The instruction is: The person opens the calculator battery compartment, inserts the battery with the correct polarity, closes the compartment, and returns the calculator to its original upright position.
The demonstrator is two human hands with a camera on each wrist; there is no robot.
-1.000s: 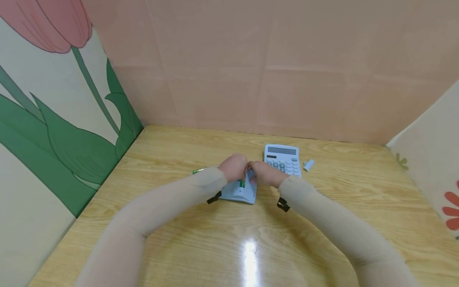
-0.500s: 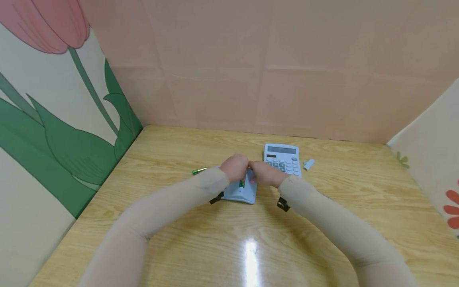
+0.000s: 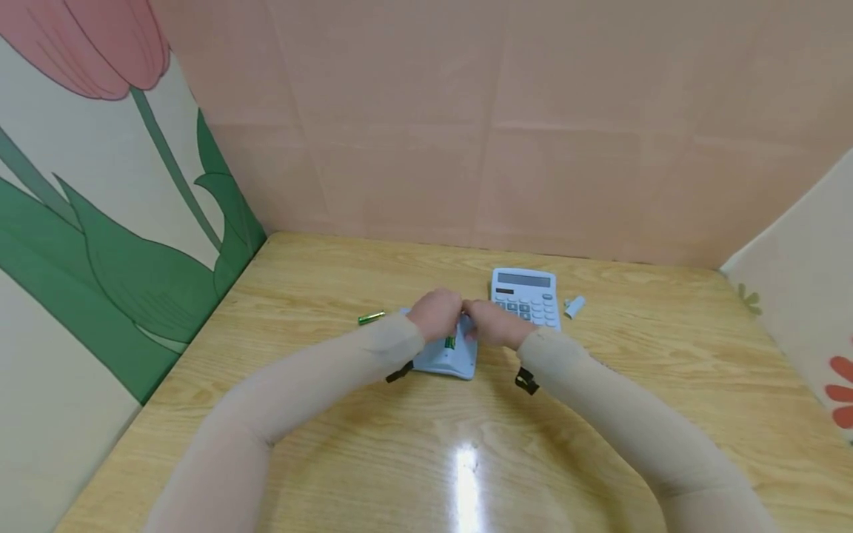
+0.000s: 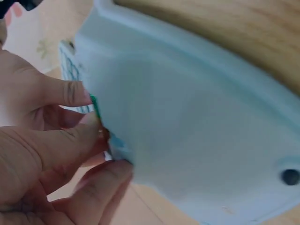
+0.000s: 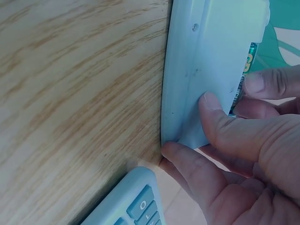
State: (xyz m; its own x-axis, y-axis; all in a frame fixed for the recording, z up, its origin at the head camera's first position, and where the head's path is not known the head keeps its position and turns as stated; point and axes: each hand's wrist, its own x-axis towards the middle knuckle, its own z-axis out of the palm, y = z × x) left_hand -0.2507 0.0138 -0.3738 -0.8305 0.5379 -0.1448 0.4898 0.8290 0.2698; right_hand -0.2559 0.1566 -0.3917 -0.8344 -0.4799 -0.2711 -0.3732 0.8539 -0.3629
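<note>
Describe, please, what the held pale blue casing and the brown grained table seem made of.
Pale blue casing: probably hard plastic, smooth and satin, judging by its moulded curves.
Brown table: wood or laminate, by its grain; bright reflection suggests glossy finish.

In the right wrist view, towards 6 o'clock, a single round character, "0" or the letter "O", can be read on a key (image 5: 142,205) of the pale calculator (image 5: 133,185); the marks on the next key (image 5: 152,218) are cut by the frame and cannot be read surely. At 2 o'clock, large yellow characters are printed sideways on the green label of a battery (image 5: 250,56), partly covered and not legible for certain; the finer lettering beneath them is too small to be read. In the head view, any printing on the loose battery (image 3: 371,317), between 7 and 8 o'clock, is too small to be made out.
</note>
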